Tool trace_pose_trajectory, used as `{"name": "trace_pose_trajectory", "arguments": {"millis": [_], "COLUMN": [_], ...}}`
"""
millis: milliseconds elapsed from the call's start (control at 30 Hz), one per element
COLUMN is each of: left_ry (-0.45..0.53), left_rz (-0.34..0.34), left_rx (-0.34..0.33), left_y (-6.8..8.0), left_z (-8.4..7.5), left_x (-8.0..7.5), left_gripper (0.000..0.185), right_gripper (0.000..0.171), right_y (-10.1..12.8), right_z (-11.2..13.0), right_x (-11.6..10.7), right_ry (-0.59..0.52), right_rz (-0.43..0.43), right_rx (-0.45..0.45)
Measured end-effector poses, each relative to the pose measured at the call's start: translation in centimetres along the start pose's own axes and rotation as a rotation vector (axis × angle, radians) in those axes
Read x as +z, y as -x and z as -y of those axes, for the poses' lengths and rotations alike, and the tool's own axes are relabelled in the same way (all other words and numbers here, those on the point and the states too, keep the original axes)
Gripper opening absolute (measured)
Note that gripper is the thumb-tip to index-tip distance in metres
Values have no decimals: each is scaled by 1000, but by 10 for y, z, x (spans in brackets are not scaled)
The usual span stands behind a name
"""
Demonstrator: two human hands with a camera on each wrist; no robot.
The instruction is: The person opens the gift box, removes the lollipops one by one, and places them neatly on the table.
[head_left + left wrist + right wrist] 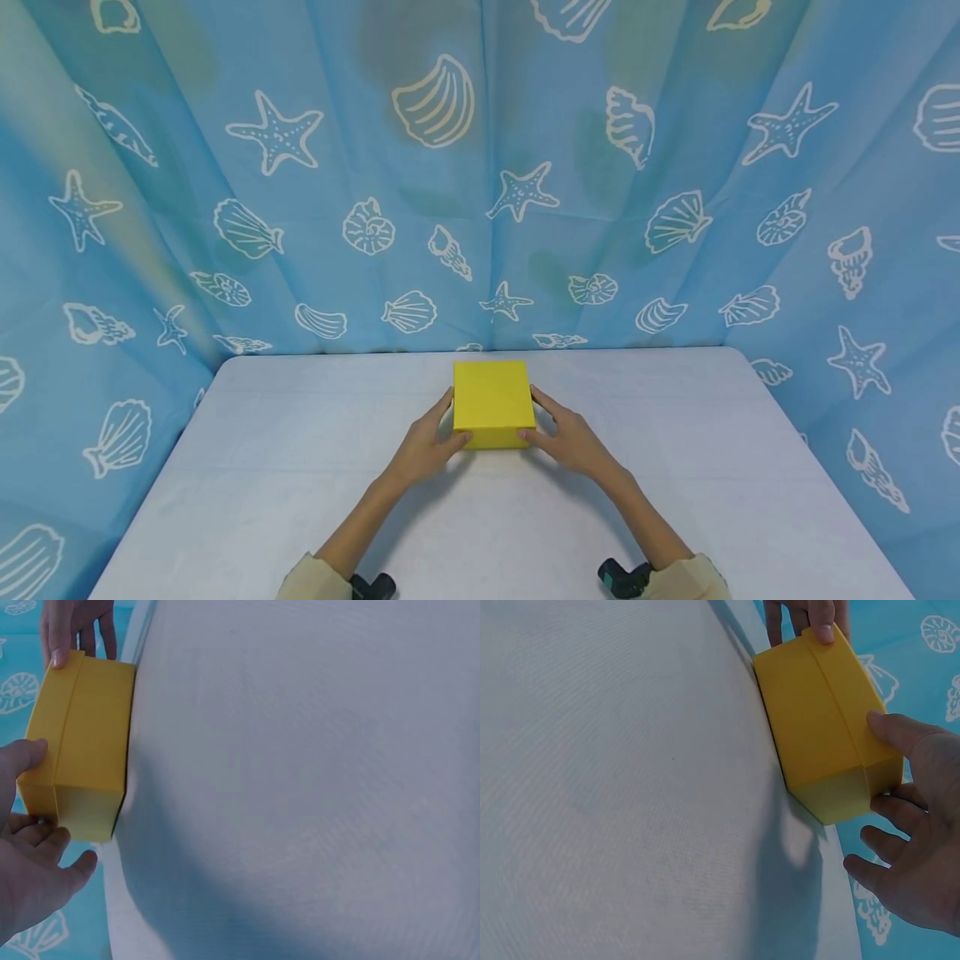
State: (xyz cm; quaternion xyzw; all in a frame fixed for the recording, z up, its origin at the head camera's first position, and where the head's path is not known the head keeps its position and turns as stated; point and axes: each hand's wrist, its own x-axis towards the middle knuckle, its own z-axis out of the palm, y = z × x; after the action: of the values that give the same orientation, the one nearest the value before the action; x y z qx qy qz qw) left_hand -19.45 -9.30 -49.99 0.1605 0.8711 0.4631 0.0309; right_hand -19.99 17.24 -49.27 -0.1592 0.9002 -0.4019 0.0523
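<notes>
The blue curtain (150, 250), printed with shells and starfish, hangs to the left and wraps round behind, closing off whatever lies past the white table (262, 467). The table's near edge is cut off at the bottom of the head view, where two dark wrist devices show only in part. The left hand (425, 446) grips the yellow box (491, 400) at its near left corner, thumb (26, 756) on the lid's near edge and fingers curled along the left side; from its wrist view the fingertips are mostly hidden behind the box. The box sits flat on the table, centred and towards the far edge, lid on, so its contents cannot be seen. The right hand (566, 437) holds the near right corner likewise, thumb (889, 731) pressing the lid edge, fingers wrapped along the right side.
</notes>
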Motion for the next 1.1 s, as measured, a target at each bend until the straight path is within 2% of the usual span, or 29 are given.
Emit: {"name": "trace_pose_trajectory", "arguments": {"millis": [300, 600, 1100], "left_ry": [6, -2, -20], "left_rz": [-9, -15, -59], "left_rx": [4, -31, 8], "left_y": [0, -1, 0], "left_z": [-9, -15, -25], "left_x": [-5, -10, -21], "left_gripper": [78, 79, 81], "right_gripper": [81, 83, 82], "right_y": [1, 0, -3], "right_z": [7, 15, 31], "right_x": [-6, -12, -16], "right_ry": [-10, 7, 31], "right_rz": [-4, -8, -46], "right_rx": [3, 49, 15]}}
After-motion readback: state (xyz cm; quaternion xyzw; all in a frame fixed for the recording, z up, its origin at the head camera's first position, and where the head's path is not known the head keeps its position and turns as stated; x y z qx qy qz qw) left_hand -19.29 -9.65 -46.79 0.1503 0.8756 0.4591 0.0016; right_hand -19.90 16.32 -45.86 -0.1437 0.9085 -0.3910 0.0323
